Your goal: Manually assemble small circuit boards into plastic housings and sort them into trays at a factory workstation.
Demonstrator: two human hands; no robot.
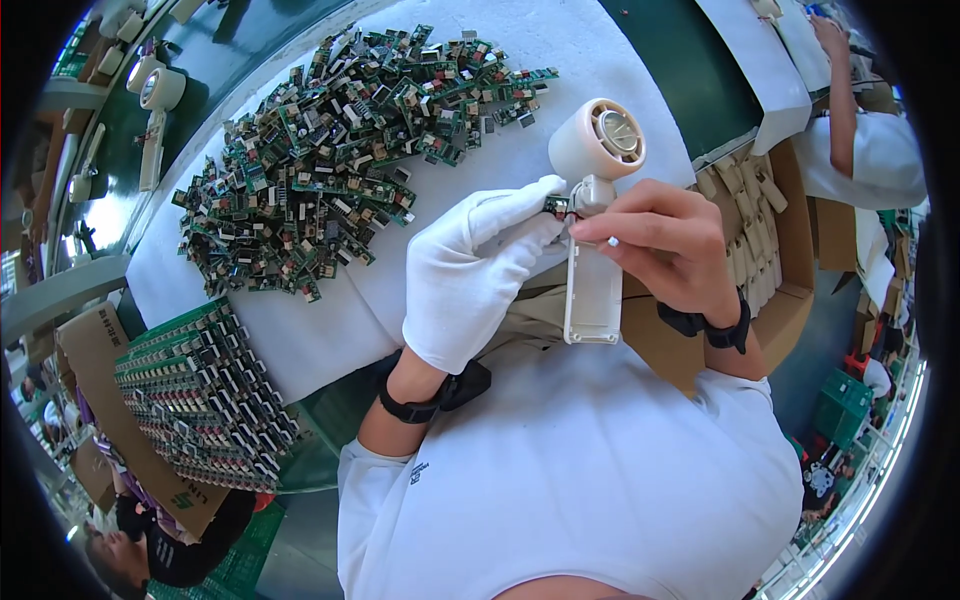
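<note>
In front of my chest stands a white handheld fan (572, 150) with a round head and an opened, hollow handle shell (594, 300). My left hand (465, 265), in a white glove, is closed on a small green circuit board (556, 206) beside the fan's neck. Dark thin wires run close to the board at the neck. My bare right hand (670, 240) is closed in a pinch at the top of the handle. A small white tip (613, 241) sticks out between its fingers; the rest of that piece is hidden.
A big heap of small circuit boards (320, 150) covers the white tabletop (330, 340). Unsplit board panels (210, 390) stack at the left. A carton (790, 300) of cream handle shells stands at the right. More fans (160, 90) lie far left. A co-worker's arm (840, 110) shows far right.
</note>
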